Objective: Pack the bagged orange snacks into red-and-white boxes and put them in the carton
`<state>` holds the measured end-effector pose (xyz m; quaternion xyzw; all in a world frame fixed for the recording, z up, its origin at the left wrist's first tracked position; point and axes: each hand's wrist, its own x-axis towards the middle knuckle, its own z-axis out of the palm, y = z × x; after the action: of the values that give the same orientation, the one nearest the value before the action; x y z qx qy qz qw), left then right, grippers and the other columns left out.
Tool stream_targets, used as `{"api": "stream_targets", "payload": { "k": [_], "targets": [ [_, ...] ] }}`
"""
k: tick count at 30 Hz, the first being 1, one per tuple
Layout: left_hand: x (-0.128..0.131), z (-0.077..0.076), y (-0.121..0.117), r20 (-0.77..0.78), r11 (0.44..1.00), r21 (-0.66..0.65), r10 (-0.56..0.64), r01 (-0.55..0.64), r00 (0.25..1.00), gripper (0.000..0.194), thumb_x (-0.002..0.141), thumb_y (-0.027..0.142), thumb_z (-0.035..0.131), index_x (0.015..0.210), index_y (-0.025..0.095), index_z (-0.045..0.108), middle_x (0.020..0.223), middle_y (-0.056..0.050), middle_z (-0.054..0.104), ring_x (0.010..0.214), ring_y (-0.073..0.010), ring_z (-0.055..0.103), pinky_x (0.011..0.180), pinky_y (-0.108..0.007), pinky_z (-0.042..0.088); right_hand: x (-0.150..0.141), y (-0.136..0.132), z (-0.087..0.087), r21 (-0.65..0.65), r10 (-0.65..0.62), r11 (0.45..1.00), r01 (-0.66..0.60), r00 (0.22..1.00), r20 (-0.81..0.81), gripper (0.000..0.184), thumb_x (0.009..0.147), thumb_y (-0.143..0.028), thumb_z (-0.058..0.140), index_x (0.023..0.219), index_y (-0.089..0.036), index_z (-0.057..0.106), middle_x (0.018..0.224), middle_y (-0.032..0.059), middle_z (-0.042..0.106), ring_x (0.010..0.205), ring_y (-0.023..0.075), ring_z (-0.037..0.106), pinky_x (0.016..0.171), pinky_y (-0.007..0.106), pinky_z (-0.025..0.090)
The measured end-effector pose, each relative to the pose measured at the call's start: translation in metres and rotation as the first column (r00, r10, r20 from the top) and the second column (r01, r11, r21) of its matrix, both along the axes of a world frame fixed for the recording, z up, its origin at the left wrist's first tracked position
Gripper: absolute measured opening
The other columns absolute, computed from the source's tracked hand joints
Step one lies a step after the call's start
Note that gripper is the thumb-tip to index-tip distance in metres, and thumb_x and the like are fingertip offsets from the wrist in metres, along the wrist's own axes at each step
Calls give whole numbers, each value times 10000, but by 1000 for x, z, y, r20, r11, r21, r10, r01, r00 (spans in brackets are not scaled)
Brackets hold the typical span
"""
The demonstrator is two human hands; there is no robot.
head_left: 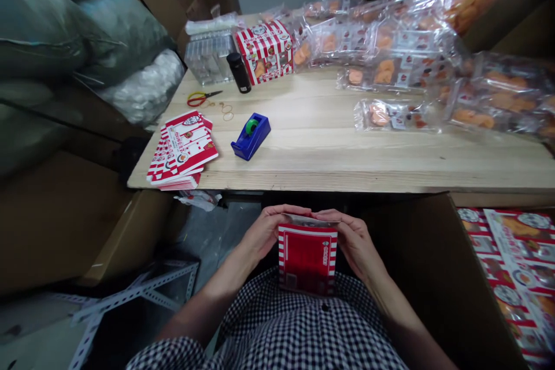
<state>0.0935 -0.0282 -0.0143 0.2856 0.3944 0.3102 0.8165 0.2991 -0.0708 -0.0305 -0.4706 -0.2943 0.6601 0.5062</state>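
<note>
A red-and-white striped paperboard carton [307, 257] is held before a checked garment [312, 335], nearer than the blue tape dispenser [256, 136] and slightly to its right. Its top edge is gripped at one corner by the left hand [265, 232] and at the other by the right hand [358, 238]; the fingers of each are bent and kept close together, pinching the thin board, while the thumbs are hard to make out. The step in hand appears to be the shaping of the carton's top, and light, even pressure seems called for. Left of the dispenser, smooth flat printed cartons [184, 150] are fanned in a stack; beyond it, a striped upright box [269, 46] is stood; to its right, crinkled clear plastic packets [410, 118] are spread, rounded orange pieces [380, 113] showing inside.
</note>
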Motion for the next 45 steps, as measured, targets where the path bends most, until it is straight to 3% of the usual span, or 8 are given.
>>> {"api": "stream_targets", "payload": {
  "k": [6,11,17,21,26,31,37,45],
  "targets": [
    [-8,3,-8,96,988,130,-101,88,990,476,897,320,659,1362,238,593,1466,-120,540,1338,-266,525,1139,-419,367,7,-1,2,5,13,1000,-13,1000,15,201,868,-297,614,881,-231,803,1093,68,725,1083,259,640,937,362,501],
    [-13,-8,-5,8,986,129,-111,109,994,467,885,369,674,1324,215,630,1377,-140,618,1273,-270,586,1110,-435,400,6,-7,0,89,144,985,-149,988,55,294,913,-398,601,1110,-252,764,1321,79,635,1223,280,584,1031,400,458],
    [-25,-19,8,-178,909,356,-164,219,970,435,892,462,638,1249,220,690,1444,-132,556,1340,-293,523,1118,-437,386,14,0,-11,208,177,947,-245,937,301,248,946,-380,601,1100,-286,770,1269,82,673,1216,270,597,1019,423,461],
    [-35,-10,20,-284,838,420,-244,349,927,412,971,458,502,1233,211,702,1370,-137,621,1294,-288,568,1101,-450,402,29,11,1,192,265,919,-344,900,346,221,917,-388,644,1037,-271,789,1235,89,701,1161,274,636,959,430,501],
    [-36,9,33,-385,775,391,-353,497,853,403,903,354,646,1288,235,658,1282,-114,684,1170,-261,656,1019,-408,484,34,22,19,126,343,903,-411,866,365,187,893,-384,672,914,-245,796,1196,75,727,1050,248,686,893,397,525],
    [-30,9,38,-447,760,451,-261,468,856,377,915,346,630,1264,212,676,1254,-114,701,1112,-229,680,967,-354,518,32,29,16,44,363,915,-401,866,344,300,874,-403,686,1130,-260,752,1128,76,764,1028,258,707,920,425,531],
    [-23,6,38,-542,692,513,-198,508,817,344,941,349,593,1219,179,701,1136,-92,753,971,-192,702,847,-295,537,34,34,9,17,363,917,-399,850,382,270,853,-409,703,1052,-242,779,1036,81,788,924,261,730,837,403,560],
    [-21,20,44,-681,512,560,-164,651,714,270,956,236,535,1137,185,729,922,-33,770,762,-127,656,696,-222,467,27,33,6,21,333,933,-360,883,331,239,818,-412,739,960,-225,787,928,76,789,812,229,727,733,341,562]
  ]
}}
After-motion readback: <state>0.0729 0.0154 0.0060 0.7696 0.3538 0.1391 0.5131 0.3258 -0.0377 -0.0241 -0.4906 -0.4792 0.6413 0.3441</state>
